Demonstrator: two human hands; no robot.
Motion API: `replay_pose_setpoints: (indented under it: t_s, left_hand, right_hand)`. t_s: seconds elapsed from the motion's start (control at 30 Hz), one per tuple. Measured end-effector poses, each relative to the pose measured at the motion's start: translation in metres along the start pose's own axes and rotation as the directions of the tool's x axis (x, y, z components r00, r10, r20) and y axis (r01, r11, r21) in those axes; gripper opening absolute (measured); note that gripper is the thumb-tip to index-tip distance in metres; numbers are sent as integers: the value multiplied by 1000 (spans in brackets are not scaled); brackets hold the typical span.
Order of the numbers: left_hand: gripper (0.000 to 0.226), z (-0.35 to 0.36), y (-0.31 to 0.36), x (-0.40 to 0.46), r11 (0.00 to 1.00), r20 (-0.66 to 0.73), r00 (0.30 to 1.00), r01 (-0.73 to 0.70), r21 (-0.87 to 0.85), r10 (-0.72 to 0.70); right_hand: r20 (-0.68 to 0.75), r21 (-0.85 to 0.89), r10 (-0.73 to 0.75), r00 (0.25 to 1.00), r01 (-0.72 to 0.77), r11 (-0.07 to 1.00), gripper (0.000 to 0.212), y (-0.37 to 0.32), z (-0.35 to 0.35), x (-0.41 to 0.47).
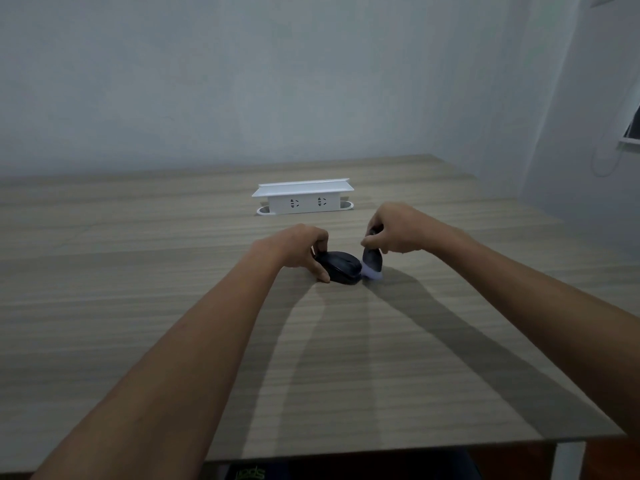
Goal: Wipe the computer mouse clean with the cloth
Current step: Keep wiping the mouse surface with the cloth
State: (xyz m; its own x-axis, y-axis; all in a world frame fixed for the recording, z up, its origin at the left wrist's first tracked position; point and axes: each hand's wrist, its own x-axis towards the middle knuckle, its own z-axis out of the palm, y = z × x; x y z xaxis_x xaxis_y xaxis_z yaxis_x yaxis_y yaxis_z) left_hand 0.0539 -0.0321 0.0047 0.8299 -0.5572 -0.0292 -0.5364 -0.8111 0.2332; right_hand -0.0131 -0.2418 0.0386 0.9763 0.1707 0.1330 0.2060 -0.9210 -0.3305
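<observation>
Your left hand (304, 249) grips the mouse (339, 267) steady on the tabletop (173, 271) so your right hand (394, 233), pinching the cloth (373, 263) beside it, can wipe.

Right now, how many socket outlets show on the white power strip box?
2. Both sit side by side on the front face of the white rectangular power strip box at the far middle of the wood-grain table: one left of centre, one right. Other faces are hidden.
</observation>
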Motion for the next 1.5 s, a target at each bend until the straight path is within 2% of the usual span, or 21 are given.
replay_pose_setpoints:
  t_s: [0.07, 0.13, 0.3, 0.33, 0.47, 0.7, 0.87, 1.07, 1.2, 1.27, 1.37, 1.43, 1.5]
  left_hand:
    - [58, 1, 0, 0, 1000, -3, 1000, 6, 1, -6]
    - [58, 2, 0, 0, 1000, -7, 1000, 9, 1, -9]
    - [57, 2, 0, 0, 1000, -9, 1000, 9, -5, -9]
    - [58, 2, 0, 0, 1000, -9, 1000, 11, -8, -11]
    - [58, 2, 1, -1, 1000, -9, 1000, 18, -20, -18]
    - [59, 3, 2, 0, 1000, -14, 1000, 19, -10, -19]
    - [58, 4, 5, -1, 1000, -26, 999, 25, 1, -25]
    - [60, 6, 6, -1, 999, -52, 998, 36, 22, -35]
    - [62, 8, 7, -1, 998, -60, 997, 58, 25, -57]
    - [62, 8, 8, -1, 998, -68, 996, 63, 28, -61]
    - [57, 9, 7, -1, 997, -80, 995, 70, 33, -67]
    - [57, 10, 7, -2, 997, -87, 994, 74, 34, -71]
    - [60, 11, 8, -2, 996, -91, 993, 81, 34, -78]
  right_hand:
    - [-95, -31, 8, 995, -12, 999, 20, 2, 3, 3]
    - [-109, -45, -9, 994, 4, 999, 22, 0, 9, 3]
    - [79, 26, -3, 997, 1, 1000, 18, -7, -3, -1]
    - [77, 28, 12, 997, -15, 1000, 19, -6, -6, 0]
    - [-67, 21, 66, 996, -65, 998, 20, 2, -1, 6]
    - [113, 88, -2, 994, -8, 996, 17, -5, -7, -8]
    - [-47, 49, 41, 998, -39, 998, 18, -5, 1, -2]
    - [68, 64, -7, 998, 2, 998, 17, -20, -4, -11]
    - [-100, 8, 36, 994, -35, 999, 20, -18, -4, -5]
    - [-79, -11, 27, 996, -28, 1000, 22, -20, 4, -5]
    - [23, 23, 4, 1000, -5, 1000, 20, -25, 7, -9]
    - [-7, 52, 13, 1000, -13, 999, 20, -24, 2, -8]
    - [-101, 38, 25, 995, -21, 999, 22, -19, 1, -5]
